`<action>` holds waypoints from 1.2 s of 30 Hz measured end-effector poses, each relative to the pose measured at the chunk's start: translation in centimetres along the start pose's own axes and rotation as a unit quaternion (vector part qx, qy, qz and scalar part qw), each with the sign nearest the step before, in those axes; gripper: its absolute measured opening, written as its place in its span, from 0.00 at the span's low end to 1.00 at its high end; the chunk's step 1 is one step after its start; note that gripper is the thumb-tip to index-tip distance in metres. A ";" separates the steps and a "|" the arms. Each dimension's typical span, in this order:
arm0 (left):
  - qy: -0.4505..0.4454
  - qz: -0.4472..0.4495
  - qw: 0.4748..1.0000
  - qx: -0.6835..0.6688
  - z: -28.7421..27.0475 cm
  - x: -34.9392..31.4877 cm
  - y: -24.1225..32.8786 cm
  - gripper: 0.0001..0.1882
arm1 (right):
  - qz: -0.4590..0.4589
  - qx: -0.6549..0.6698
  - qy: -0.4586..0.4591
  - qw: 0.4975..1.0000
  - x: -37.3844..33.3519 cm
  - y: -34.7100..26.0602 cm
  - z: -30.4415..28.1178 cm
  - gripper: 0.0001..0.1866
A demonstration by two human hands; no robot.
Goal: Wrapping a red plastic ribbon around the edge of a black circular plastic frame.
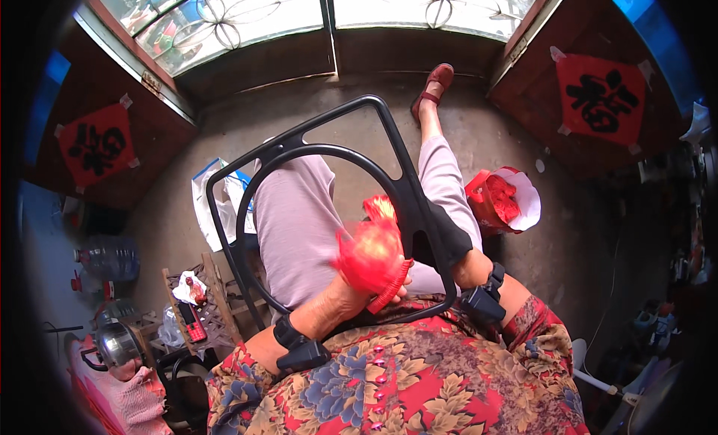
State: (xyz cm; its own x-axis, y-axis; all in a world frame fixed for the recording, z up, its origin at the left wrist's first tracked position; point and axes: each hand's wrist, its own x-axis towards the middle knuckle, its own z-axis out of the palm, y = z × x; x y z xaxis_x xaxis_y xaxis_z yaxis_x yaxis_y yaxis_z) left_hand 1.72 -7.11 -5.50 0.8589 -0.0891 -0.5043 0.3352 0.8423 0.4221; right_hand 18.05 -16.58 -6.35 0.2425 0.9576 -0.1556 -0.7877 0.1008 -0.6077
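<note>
My left hand point(350, 291) is closed on a red bundle point(370, 257), which is blurred and has a glossy orange-yellow tip. A ribbed red band point(390, 287) runs along the bundle's lower right side, with fingertips showing beside it. A black frame point(305, 149), rectangular outside with a round ring inside, stands tilted over my lap around the bundle. My right hand point(471, 269) shows only near the wrist, beside the frame's right bar. Its fingers are hidden behind the bar and a dark piece point(447, 237), so what they hold does not show.
A red bag point(486, 218) with red material inside stands right of my leg. At left are a white and blue bag point(212, 203), a wooden rack point(218, 297) carrying a red phone point(193, 323), and a metal kettle point(120, 347). Double doors point(258, 61) stand ahead.
</note>
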 end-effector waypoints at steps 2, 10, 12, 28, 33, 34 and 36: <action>-0.023 0.070 0.997 -0.005 0.2 0.0 0.1 0.14 | 0.037 0.038 -0.022 0.998 -0.2 -0.7 0.9 0.21; 0.080 0.130 0.986 0.061 -0.5 0.8 -0.7 0.09 | 0.095 -0.236 0.085 0.963 -2.6 -2.1 2.8 0.27; 0.096 0.142 0.979 0.110 -0.6 1.0 -0.3 0.07 | 0.137 -0.298 0.153 0.932 -4.2 -1.7 2.5 0.23; 0.080 0.100 0.989 0.076 -0.1 0.5 0.4 0.10 | -0.087 0.093 0.323 0.938 -10.8 -1.6 -5.4 0.18; 0.065 0.099 0.991 0.061 -0.1 0.5 0.5 0.11 | -0.108 0.058 0.358 0.926 -15.3 -3.6 -9.0 0.13; 0.064 0.102 0.992 0.044 0.1 0.6 0.6 0.11 | -0.109 0.058 0.357 0.926 -15.2 -3.4 -9.3 0.13; 0.062 0.106 0.992 0.028 0.2 0.6 0.7 0.11 | -0.109 -0.045 0.426 0.897 -14.8 -3.0 -9.9 0.14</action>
State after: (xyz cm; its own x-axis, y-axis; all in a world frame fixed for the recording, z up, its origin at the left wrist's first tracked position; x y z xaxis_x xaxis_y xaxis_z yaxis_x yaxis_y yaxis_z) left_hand 2.54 -6.73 -5.34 0.8589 0.1559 -0.4878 0.1764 0.8042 0.5676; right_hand 22.42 -33.74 -9.92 0.7606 0.3600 -0.5403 -0.6288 0.2012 -0.7511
